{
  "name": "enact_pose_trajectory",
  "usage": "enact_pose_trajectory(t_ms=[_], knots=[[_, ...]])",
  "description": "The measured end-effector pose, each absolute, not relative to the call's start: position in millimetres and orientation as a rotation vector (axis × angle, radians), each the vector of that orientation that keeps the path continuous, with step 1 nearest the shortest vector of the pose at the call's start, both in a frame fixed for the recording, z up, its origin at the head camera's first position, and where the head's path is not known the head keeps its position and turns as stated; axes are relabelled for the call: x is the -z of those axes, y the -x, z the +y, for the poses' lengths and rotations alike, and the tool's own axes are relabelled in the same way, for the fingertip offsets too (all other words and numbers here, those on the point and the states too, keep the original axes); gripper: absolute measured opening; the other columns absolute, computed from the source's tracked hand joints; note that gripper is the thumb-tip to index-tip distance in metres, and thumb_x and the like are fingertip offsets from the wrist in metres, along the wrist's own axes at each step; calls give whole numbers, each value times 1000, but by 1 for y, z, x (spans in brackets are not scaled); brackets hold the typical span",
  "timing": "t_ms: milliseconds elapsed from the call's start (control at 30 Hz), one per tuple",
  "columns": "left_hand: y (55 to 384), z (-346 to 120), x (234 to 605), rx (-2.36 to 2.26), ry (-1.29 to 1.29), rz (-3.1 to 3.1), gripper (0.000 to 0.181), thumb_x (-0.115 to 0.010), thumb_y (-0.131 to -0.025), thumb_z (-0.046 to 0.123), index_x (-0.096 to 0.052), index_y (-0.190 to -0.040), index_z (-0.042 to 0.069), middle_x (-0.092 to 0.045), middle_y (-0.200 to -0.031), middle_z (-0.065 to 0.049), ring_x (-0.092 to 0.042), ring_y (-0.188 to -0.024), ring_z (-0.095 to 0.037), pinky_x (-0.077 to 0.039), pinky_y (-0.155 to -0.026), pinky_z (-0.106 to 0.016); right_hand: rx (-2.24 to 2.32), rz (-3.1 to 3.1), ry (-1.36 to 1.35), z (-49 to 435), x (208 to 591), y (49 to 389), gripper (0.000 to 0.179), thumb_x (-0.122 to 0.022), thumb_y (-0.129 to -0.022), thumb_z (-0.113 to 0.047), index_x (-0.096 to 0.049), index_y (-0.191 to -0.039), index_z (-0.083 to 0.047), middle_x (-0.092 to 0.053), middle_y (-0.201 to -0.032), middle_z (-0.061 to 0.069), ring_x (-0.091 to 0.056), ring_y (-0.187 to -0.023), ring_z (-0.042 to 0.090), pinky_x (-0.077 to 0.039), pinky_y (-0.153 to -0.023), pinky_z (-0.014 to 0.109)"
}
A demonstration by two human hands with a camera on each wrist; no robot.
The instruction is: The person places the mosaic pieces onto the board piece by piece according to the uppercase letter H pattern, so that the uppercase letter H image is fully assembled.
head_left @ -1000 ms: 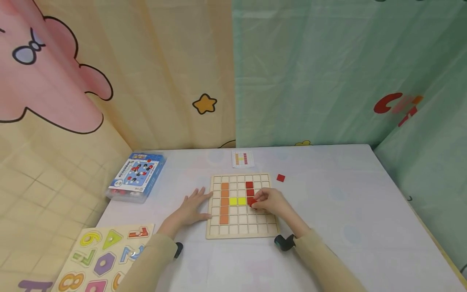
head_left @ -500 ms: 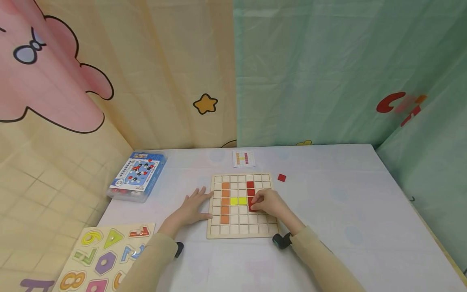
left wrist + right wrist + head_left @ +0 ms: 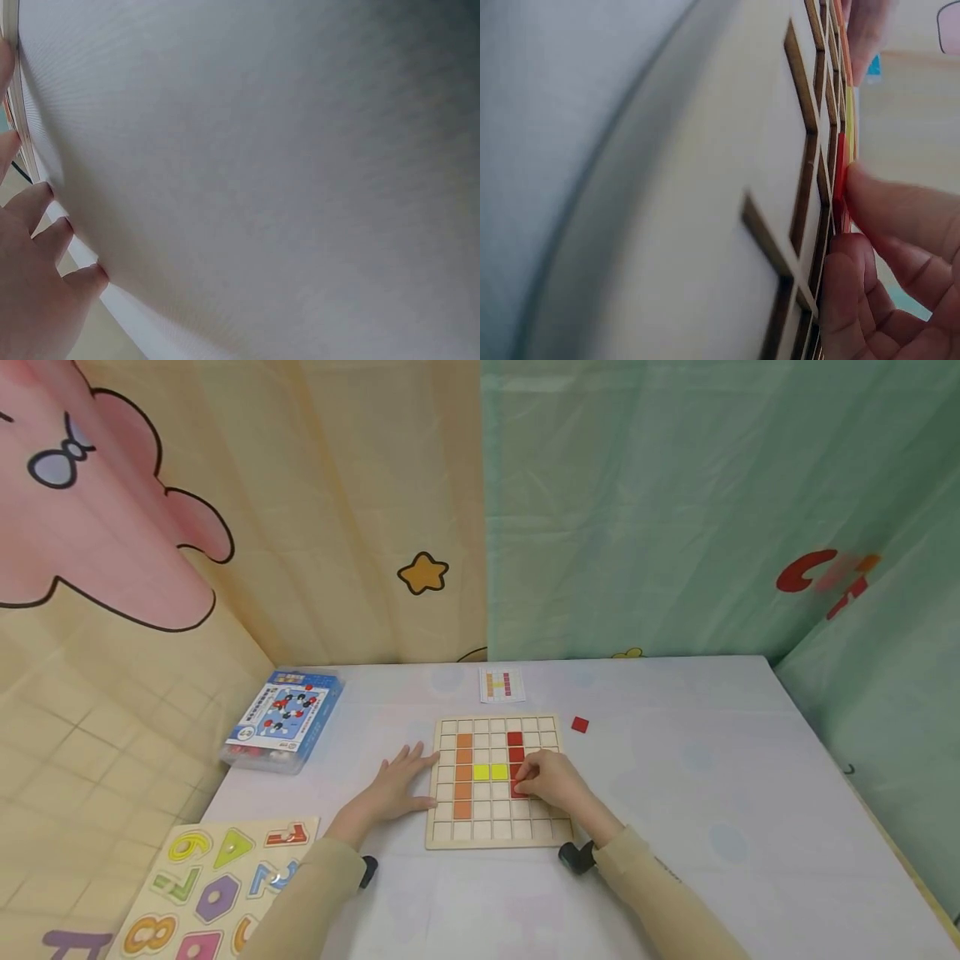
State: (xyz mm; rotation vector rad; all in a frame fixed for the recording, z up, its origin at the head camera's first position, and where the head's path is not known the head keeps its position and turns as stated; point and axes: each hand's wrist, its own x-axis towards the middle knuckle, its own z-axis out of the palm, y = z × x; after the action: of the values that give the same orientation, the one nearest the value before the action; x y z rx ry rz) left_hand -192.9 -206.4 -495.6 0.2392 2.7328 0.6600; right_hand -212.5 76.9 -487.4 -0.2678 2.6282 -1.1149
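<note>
A wooden grid board (image 3: 501, 811) lies on the table in the head view, with a column of orange tiles (image 3: 462, 791), a pair of yellow tiles (image 3: 491, 772) and a red column. My right hand (image 3: 555, 779) is over the red column, its thumb and fingers pinching a red square tile (image 3: 840, 176) at the column's lower end. Part of that column is hidden under the fingers. Spread out flat, my left hand (image 3: 392, 791) touches the board's left edge with thumb and fingertips. One loose red tile (image 3: 580, 724) lies off the board's upper right corner.
Behind the board lies a small pattern card (image 3: 502, 686). A blue-lidded plastic box (image 3: 283, 720) stands at the back left. The number and shape puzzle board (image 3: 217, 900) lies at the front left, partly under the left sleeve. Curtains hang behind the table.
My right hand has moved slightly left and down, bringing the red tile from a tilt to lying on the grid below the other red ones. The left hand stays put.
</note>
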Motion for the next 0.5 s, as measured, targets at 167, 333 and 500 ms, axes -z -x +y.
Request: enact_pose_trajectory(t_ms=[167, 333, 500], knots=[[194, -207, 496, -650, -224, 2737, 84, -79, -81, 36, -38, -153, 18, -17, -165, -15, -7, -153, -38, -5, -122, -62, 1098, 2645, 272, 75, 488, 213, 18, -80, -81, -12, -65, -72, -12, -60, -71, 0, -52, -68, 15, -46, -61, 24], [193, -207, 495, -663, -219, 2732, 84, -78, -82, 37, -38, -153, 19, -16, -165, -14, -6, -153, -37, -5, -122, -61, 1144, 2601, 210, 83, 486, 217, 13, -80, -82, -16, -68, -81, -12, -64, -78, 0, -55, -73, 15, -48, -65, 25], [191, -206, 492, -699, -252, 2728, 82, -78, -82, 34, -39, -152, 16, -18, -164, -17, -8, -152, -41, -5, -120, -64, 1224, 2587, 98, 108, 478, 233, 15, -76, -86, -17, -69, -95, -8, -67, -89, 6, -59, -78, 17, -51, -68, 27]])
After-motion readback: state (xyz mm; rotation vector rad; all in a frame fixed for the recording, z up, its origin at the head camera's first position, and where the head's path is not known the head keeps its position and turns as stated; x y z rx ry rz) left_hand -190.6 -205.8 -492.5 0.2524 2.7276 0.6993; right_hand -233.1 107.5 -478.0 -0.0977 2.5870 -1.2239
